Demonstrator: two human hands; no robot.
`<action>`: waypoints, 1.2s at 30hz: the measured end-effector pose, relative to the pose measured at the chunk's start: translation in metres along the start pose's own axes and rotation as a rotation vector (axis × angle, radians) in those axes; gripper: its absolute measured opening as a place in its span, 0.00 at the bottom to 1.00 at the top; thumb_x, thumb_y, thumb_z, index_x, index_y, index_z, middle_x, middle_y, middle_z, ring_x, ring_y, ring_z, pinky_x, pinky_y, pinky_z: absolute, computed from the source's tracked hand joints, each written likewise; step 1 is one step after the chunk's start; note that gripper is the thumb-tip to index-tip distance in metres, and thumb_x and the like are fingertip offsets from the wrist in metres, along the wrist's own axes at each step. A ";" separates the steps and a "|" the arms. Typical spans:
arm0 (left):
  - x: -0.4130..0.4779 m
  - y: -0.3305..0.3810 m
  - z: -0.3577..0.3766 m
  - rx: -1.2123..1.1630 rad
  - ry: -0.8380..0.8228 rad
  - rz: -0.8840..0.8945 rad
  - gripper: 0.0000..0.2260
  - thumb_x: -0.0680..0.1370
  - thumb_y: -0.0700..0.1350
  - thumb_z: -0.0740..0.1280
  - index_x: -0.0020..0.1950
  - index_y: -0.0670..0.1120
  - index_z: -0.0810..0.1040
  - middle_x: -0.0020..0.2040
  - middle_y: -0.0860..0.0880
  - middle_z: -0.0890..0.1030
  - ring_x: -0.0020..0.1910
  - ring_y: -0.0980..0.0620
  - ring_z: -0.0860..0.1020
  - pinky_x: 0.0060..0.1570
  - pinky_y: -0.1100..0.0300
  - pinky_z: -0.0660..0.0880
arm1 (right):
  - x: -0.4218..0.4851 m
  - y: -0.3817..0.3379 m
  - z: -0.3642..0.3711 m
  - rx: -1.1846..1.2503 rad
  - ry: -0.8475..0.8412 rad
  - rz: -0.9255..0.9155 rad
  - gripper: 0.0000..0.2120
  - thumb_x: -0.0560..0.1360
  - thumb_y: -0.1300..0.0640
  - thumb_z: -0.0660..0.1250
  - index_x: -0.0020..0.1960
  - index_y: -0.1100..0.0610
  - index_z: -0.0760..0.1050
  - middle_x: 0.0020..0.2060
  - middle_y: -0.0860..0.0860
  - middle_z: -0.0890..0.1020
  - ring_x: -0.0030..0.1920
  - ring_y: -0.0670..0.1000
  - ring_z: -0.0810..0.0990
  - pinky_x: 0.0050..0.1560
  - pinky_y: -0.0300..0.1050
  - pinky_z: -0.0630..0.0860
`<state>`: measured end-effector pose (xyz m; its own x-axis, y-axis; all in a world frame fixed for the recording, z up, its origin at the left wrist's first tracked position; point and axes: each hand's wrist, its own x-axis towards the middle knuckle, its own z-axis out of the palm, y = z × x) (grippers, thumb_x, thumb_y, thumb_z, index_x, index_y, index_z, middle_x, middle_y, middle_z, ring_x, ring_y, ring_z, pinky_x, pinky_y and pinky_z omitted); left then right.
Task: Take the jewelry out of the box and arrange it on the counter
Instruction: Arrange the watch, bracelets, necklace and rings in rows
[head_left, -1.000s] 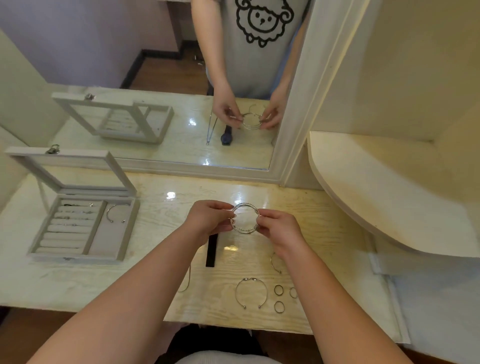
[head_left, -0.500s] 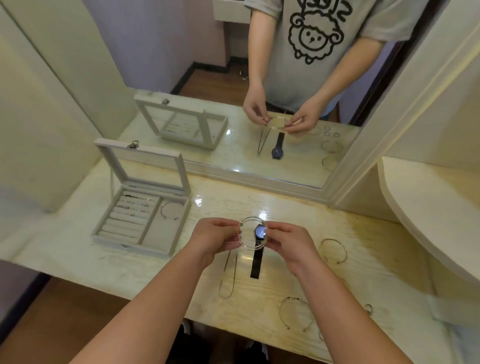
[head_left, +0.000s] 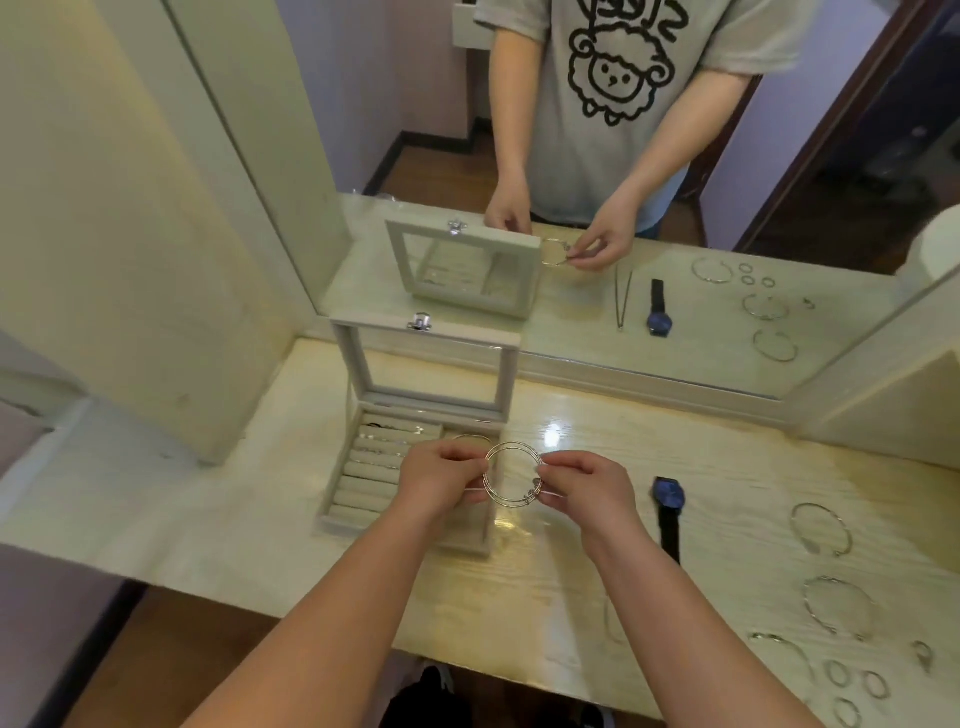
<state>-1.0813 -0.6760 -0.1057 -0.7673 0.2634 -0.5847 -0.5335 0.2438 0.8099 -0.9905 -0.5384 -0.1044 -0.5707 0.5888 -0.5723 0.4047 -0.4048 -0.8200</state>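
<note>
A thin silver wire bangle (head_left: 512, 447) hangs in the air between my two hands, just right of the open grey jewelry box (head_left: 358, 512). My left hand (head_left: 441, 480) pinches its left side and my right hand (head_left: 587, 486) pinches its right side near the small beads. The box's glass lid (head_left: 423, 364) stands upright. Its ring rolls hold a few small pieces, and another bangle (head_left: 470, 438) lies in its right compartment, partly hidden by my left hand. A blue-faced watch (head_left: 669, 506) lies on the counter (head_left: 727, 467) to the right.
Silver open bangles (head_left: 821, 527) (head_left: 839, 605) and several small rings (head_left: 857, 683) lie on the counter's right part. A thin chain (head_left: 610, 621) lies near the front edge. A mirror (head_left: 571, 182) lines the back wall. A cream panel (head_left: 130, 234) stands at left.
My view has swung left, so the box now sits close to my hands and the laid-out jewelry has slid to the right. Both hands still hold the bangle between them.
</note>
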 end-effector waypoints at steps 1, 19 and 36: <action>0.005 0.002 -0.010 0.020 0.008 0.011 0.05 0.73 0.29 0.69 0.42 0.38 0.82 0.37 0.42 0.81 0.31 0.49 0.80 0.32 0.57 0.82 | 0.000 0.001 0.012 -0.012 0.015 -0.004 0.05 0.69 0.70 0.71 0.41 0.61 0.81 0.32 0.55 0.82 0.32 0.50 0.81 0.34 0.40 0.80; 0.060 0.017 -0.036 0.362 0.019 0.034 0.11 0.70 0.35 0.64 0.45 0.43 0.85 0.34 0.45 0.84 0.32 0.48 0.82 0.44 0.49 0.82 | 0.031 0.003 0.078 -0.375 0.140 -0.033 0.15 0.69 0.67 0.63 0.34 0.50 0.83 0.33 0.52 0.83 0.43 0.58 0.84 0.50 0.57 0.80; 0.053 0.011 -0.040 0.576 0.007 0.205 0.17 0.75 0.34 0.59 0.61 0.42 0.79 0.53 0.46 0.84 0.54 0.47 0.80 0.51 0.59 0.74 | 0.024 0.002 0.080 -0.469 0.006 0.002 0.15 0.73 0.65 0.56 0.46 0.66 0.81 0.36 0.61 0.80 0.37 0.54 0.74 0.43 0.47 0.72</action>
<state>-1.1422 -0.6967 -0.1260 -0.8374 0.3523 -0.4179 -0.0980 0.6554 0.7489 -1.0599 -0.5810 -0.1205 -0.5662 0.5932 -0.5723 0.6855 -0.0468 -0.7266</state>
